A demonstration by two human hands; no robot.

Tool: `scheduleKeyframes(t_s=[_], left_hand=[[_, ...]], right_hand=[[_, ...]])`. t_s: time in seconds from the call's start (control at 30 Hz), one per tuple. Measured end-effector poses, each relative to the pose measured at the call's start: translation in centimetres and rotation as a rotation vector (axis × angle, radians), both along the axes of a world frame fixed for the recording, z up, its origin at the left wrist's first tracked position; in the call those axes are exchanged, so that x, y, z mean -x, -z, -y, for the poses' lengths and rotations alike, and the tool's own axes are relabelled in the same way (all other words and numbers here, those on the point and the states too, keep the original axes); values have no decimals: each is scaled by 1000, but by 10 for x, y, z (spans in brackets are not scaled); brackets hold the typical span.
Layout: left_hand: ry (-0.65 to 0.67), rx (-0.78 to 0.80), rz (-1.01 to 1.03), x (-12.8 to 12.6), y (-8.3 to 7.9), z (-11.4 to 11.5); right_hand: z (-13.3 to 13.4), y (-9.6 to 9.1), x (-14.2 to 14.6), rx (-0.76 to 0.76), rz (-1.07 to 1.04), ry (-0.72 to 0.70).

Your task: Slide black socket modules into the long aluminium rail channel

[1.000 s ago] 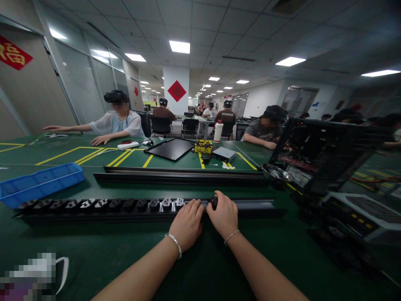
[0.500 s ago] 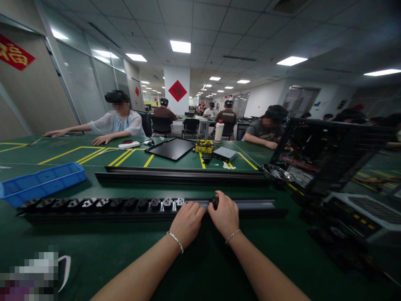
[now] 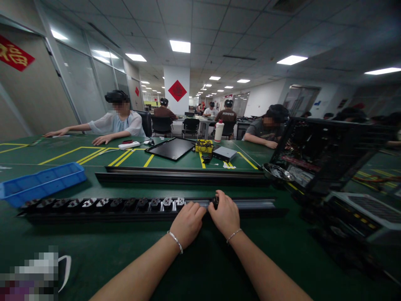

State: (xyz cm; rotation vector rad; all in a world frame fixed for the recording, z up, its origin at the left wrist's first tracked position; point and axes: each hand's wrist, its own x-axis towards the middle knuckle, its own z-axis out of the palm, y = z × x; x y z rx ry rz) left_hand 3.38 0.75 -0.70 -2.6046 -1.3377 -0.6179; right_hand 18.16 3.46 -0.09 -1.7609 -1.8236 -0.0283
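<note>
Left hand (image 3: 187,221) on rail (image 3: 253,205), right hand (image 3: 224,216) on black piece (image 3: 215,202), unmoved.

The small black piece (image 3: 215,202) pinched by the right hand (image 3: 226,216) looks like dull plastic. Right of the grip the rail (image 3: 257,204) is smooth grey metal with a soft sheen. Left of it the sockets (image 3: 103,203) are black plastic with bright metal glints. Beneath the grip the table cover (image 3: 200,267) is matt green, felt-like. The wrist chain (image 3: 232,236) shines silvery. Far left, the bin (image 3: 40,182) is smooth blue plastic.
</note>
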Motion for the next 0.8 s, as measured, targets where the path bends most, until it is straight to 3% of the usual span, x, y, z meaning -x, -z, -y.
scheduleKeyframes(t_s=[0.8], left_hand=[[46,43,53,3,0,1]], right_hand=[[-1,0,-1,17,23,10]])
